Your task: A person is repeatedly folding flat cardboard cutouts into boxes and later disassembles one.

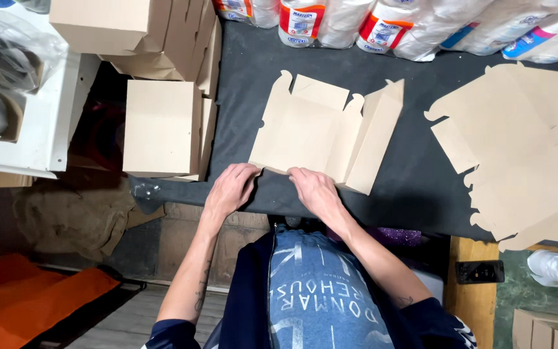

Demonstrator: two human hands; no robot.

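Note:
A flat tan cardboard box blank lies on the black table, its right side panel folded upward. My left hand and my right hand both press on the blank's near edge, fingers curled over the near flap. The flap itself is mostly hidden under my hands.
A stack of unfolded blanks lies at the table's right. Assembled tan boxes are piled at the left. Wrapped paper rolls line the table's back edge. A white shelf stands far left, an orange mat on the floor.

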